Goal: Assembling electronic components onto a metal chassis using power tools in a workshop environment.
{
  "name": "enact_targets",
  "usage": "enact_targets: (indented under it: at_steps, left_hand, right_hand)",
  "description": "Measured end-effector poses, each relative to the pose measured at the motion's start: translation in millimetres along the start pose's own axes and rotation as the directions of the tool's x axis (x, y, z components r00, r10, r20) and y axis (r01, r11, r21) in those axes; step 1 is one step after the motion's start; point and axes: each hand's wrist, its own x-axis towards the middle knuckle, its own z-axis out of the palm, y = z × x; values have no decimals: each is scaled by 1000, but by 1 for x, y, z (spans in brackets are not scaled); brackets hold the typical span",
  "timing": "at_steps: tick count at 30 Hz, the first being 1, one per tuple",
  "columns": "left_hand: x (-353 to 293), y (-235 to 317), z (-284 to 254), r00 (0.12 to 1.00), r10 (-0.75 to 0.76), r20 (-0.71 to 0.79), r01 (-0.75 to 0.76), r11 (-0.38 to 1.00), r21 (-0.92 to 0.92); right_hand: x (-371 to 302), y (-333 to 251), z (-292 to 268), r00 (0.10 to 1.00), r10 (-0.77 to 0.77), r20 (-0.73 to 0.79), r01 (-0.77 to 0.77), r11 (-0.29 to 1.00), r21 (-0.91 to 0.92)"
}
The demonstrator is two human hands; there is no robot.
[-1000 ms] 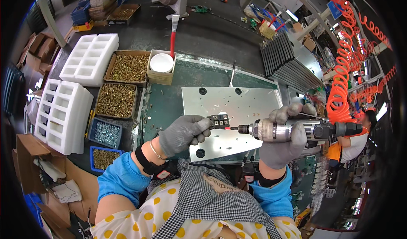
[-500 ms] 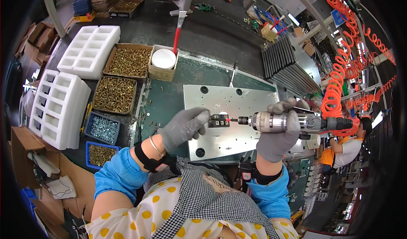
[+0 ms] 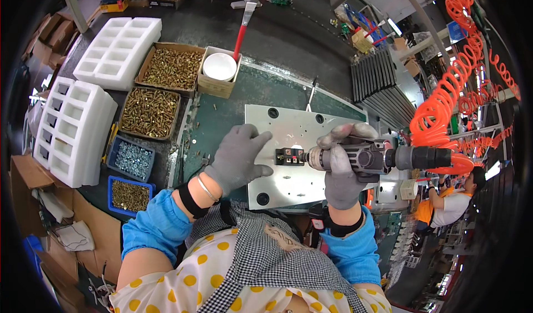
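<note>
A silver metal plate with black round corner pieces and small holes lies on the bench in front of me. On it sits a small black block with metal terminals. My right hand, in a grey glove, is wrapped round an air screwdriver held level, its nose pointing left at the block's right end. Whether its bit touches a screw is hidden. Just left of the block, my gloved left hand has thumb and fingers spread and holds nothing.
At left stand boxes of brass screws, a blue bin of silver nuts, another blue bin and white foam trays. A white tub stands farther back. Orange coiled hoses hang right, near stacked dark panels and a co-worker.
The screwdriver in my right hand has moved left, closing the gap to the black block. My left hand has opened and drawn slightly away from the block. The whole view has shifted a little.
</note>
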Motion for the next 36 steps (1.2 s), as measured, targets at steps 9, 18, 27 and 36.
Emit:
enact_targets:
  at_steps: [9, 18, 27, 36]
  left_hand:
    - [22, 12, 21, 977, 192, 95, -198, 978, 65]
    - [24, 6, 30, 979, 188, 74, -196, 973, 118]
    - [25, 5, 31, 981, 161, 105, -171, 981, 95]
    - [22, 3, 35, 977, 213, 28, -215, 974, 67]
  right_hand:
    - [6, 0, -7, 962, -39, 271, 66, 994, -91]
    - [14, 4, -2, 974, 20, 226, -6, 998, -63]
    - [24, 0, -3, 936, 164, 312, -123, 981, -147]
    - [19, -2, 4, 978, 202, 52, -191, 967, -168]
